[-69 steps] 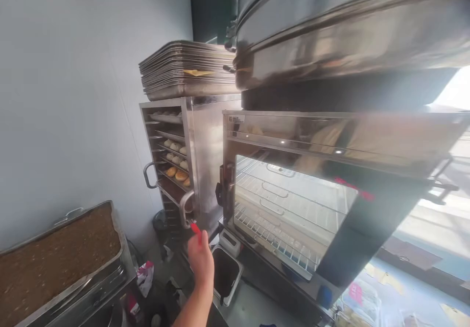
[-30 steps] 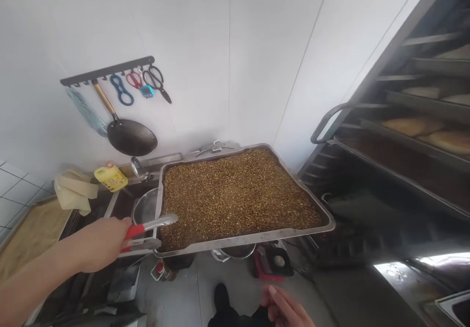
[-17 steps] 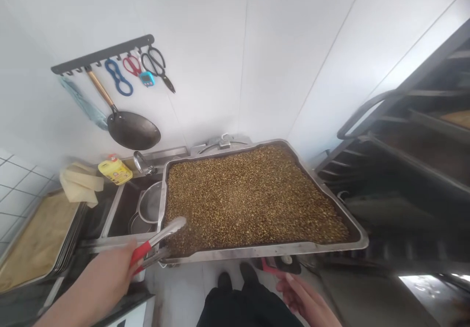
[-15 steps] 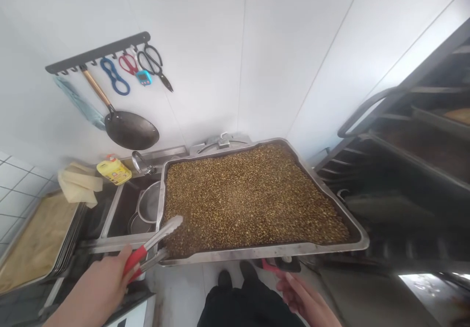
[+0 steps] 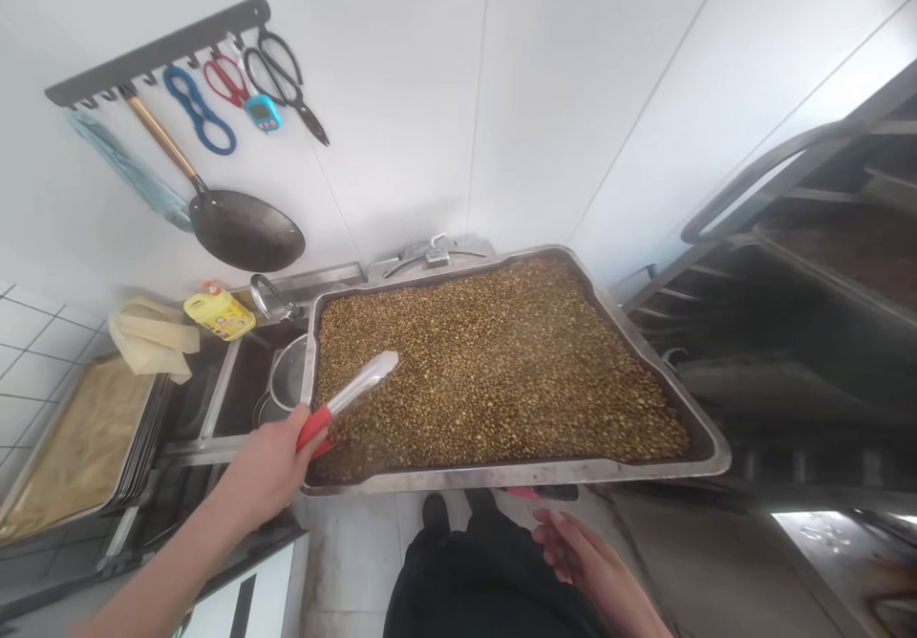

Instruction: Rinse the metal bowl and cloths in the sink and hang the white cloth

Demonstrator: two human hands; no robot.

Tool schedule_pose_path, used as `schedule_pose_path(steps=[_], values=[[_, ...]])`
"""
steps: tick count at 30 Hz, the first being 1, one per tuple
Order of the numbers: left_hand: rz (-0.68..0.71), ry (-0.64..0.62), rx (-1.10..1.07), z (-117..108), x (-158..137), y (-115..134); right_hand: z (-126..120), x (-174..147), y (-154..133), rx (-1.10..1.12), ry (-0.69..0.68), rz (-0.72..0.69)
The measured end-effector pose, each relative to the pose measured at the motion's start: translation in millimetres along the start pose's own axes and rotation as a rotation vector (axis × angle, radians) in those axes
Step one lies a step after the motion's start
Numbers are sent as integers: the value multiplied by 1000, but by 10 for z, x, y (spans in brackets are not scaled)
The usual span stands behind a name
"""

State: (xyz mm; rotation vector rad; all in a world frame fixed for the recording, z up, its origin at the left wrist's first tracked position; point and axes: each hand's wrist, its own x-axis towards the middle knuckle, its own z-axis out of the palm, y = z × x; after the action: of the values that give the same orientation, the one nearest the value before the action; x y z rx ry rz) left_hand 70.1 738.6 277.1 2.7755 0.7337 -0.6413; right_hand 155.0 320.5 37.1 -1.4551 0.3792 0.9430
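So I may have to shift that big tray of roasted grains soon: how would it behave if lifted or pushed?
The tray is probably heavy, since loose grains fill it nearly to the rim. Its walls look shallow, so tilting would likely spill them. It seems to overhang its support toward the camera, so pressing down on that edge might tip it. The left hand holds tongs over it.

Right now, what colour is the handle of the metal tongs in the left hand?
Red, on the metal tongs held by the left hand; clearest in the head view.

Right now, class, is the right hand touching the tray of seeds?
No: the right hand hangs open below the tray, apart from its front rim, while the left hand holds the tongs over the seeds.
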Motion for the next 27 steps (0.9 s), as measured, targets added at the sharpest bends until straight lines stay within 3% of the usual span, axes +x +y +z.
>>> schedule_pose_path(steps=[7,13,20,27], values=[[114,-32,255,-666,210,416,-21,-16,62,4,-9,22],[116,7,256,-968,183,519,-19,17,177,7,-16,77],[25,-26,321,-1001,127,186,-18,-32,141,-41,12,77],[-87,-97,344,-784,67,-202,-51,-45,141,-61,41,89]])
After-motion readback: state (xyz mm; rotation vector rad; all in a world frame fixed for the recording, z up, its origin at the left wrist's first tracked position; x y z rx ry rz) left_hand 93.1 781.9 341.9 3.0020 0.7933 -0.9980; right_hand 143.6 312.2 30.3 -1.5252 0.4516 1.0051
